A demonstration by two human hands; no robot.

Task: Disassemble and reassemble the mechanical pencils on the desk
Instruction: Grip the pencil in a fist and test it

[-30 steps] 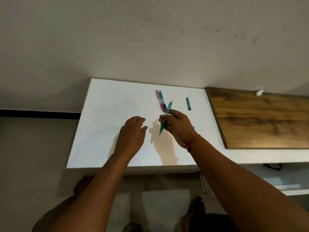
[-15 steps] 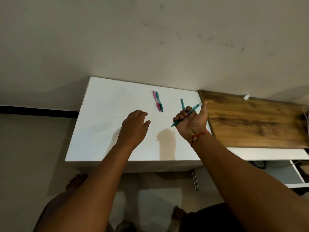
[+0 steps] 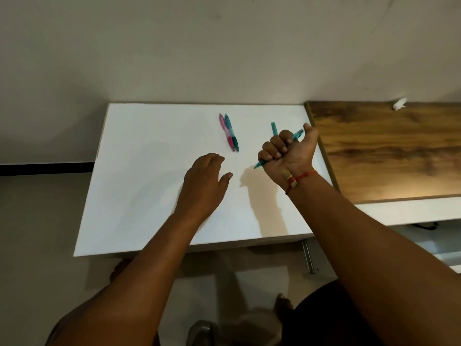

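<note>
The right hand point(image 3: 287, 156) is turned palm-up above the white counter point(image 3: 149, 196), its fingers point(image 3: 268, 152) curled into a fist around a teal pencil point(image 3: 298, 134). The pencil runs slantwise through the fist: its pointed end sticks out below the little finger toward the left, and its other end shows by the raised thumb — the middle is hidden inside the grip. A red thread point(image 3: 303, 176) is tied round that wrist.

The left hand point(image 3: 204, 178) hovers palm-down over the middle of the counter, fingers loosely bent and a little apart, thumb out to the right, holding nothing. Whether its fingertips touch the surface cannot be told.

Two more pencils lie side by side and touching on the far part of the counter, just beyond the left hand: a pink pencil point(image 3: 224, 131) on the left and a teal-and-green pencil point(image 3: 232, 132) on the right, both angled slightly. A short teal piece point(image 3: 274, 128) lies on the counter just behind the right fist, partly hidden by it.

To the right, a wooden board point(image 3: 386, 151) adjoins the white surface, with a small white scrap point(image 3: 400, 104) at its far edge — what it is cannot be made out.
</note>
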